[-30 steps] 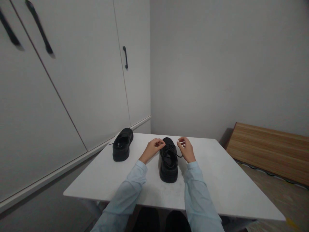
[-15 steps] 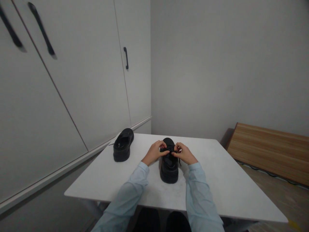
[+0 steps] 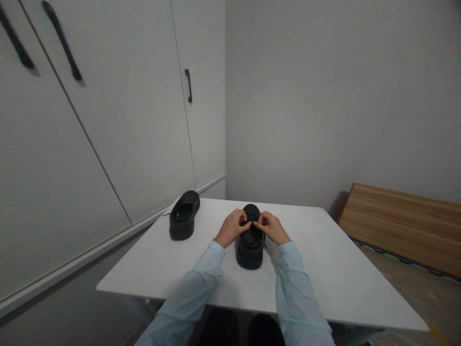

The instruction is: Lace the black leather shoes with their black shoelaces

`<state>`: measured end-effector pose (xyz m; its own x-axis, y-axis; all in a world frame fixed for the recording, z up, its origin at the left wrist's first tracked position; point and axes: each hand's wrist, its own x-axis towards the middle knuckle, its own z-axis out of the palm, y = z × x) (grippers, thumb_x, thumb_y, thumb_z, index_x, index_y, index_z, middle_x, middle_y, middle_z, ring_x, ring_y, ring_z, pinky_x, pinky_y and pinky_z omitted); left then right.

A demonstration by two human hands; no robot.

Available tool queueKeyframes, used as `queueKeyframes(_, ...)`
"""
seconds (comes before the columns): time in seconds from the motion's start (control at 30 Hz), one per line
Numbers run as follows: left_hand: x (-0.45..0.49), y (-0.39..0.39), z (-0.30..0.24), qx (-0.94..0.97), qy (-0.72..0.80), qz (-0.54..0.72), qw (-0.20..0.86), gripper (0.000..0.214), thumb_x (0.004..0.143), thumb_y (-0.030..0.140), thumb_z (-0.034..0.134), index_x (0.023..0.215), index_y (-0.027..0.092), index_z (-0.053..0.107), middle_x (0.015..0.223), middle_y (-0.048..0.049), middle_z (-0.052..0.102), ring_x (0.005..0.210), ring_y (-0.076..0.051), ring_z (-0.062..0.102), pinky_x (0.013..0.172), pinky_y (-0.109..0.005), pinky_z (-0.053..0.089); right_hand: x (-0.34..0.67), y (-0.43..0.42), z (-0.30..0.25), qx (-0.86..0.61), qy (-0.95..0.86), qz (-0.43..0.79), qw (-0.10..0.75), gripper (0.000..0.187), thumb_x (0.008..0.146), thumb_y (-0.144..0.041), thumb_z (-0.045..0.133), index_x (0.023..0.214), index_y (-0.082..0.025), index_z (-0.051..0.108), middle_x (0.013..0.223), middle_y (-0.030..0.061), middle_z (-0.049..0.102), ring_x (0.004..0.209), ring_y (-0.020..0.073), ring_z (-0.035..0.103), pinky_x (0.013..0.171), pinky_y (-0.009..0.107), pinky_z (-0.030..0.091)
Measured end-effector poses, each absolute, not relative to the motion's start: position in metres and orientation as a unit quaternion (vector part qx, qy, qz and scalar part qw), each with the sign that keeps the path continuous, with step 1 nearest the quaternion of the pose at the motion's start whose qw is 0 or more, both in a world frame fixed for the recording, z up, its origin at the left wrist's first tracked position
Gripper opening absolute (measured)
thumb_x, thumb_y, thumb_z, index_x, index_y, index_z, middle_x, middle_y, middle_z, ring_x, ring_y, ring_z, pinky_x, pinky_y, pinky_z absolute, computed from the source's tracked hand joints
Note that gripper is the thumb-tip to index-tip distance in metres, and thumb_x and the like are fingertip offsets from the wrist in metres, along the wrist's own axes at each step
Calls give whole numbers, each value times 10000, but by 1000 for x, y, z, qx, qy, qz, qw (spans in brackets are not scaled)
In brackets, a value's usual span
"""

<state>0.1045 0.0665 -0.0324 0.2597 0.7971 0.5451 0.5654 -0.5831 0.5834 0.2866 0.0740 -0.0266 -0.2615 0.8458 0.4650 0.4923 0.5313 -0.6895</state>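
Note:
A black lace-up shoe stands on the white table in front of me, its toe pointing away. My left hand is at the left side of its lacing, thumb and fingers pinched on the black shoelace. From the right, my right hand pinches the lace too, its thumb close to the left thumb over the shoe's tongue. A loose lace end hangs down the shoe's right side. The exact hold on the lace is partly hidden by the fingers.
A second black shoe stands at the table's far left, a lace end sticking out leftward. The white table meets white cabinets on the left and a grey wall behind. A wooden board leans low at the right.
My hands have drawn slightly closer together over the lacing. The shoe's heel has shifted a little to the left and away from me.

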Motion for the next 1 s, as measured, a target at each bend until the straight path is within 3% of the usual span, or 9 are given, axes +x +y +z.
queueKeyframes(0.17,107,63,-32,782,449,414,126,141,768,223,590,697,187,474,729,22,477,693,-131,465,640,-249,374,288,73,-25,-472,-752,267,376,306,711,-365,609,510,-185,464,490,-50,424,510,98,383,504,236,269)
queueKeyframes(0.37,111,58,-30,772,467,418,106,141,788,226,568,694,191,469,726,19,465,705,-142,462,648,-263,364,294,71,-21,-439,-738,344,379,354,704,-451,641,518,-162,559,509,-19,513,538,107,441,530,240,326)
queueKeyframes(0.53,114,58,-34,770,469,422,98,130,797,218,560,703,191,473,733,18,467,720,-143,466,658,-262,366,299,65,-14,-443,-691,441,364,369,689,-514,649,596,-162,591,393,-50,461,392,74,352,443,232,242)
queueKeyframes(0.7,112,62,-38,772,456,430,105,141,801,227,570,705,185,475,733,20,473,715,-136,473,656,-250,371,299,64,-12,-422,-692,482,331,369,765,-465,516,646,-144,653,323,-75,372,346,65,275,424,235,181)
queueKeyframes(0.83,107,66,-37,775,439,429,151,156,802,266,587,704,176,506,730,15,499,700,-128,488,645,-241,388,298,64,-10,-406,-682,520,317,318,718,-368,490,740,-119,686,338,-67,423,336,62,272,407,229,157)
queueKeyframes(1.0,98,72,-36,769,420,420,236,194,796,344,604,734,163,571,750,1,560,693,-125,520,630,-235,415,298,63,-9,-396,-660,542,337,409,692,-387,558,964,-108,682,401,-62,505,324,48,253,387,223,120)
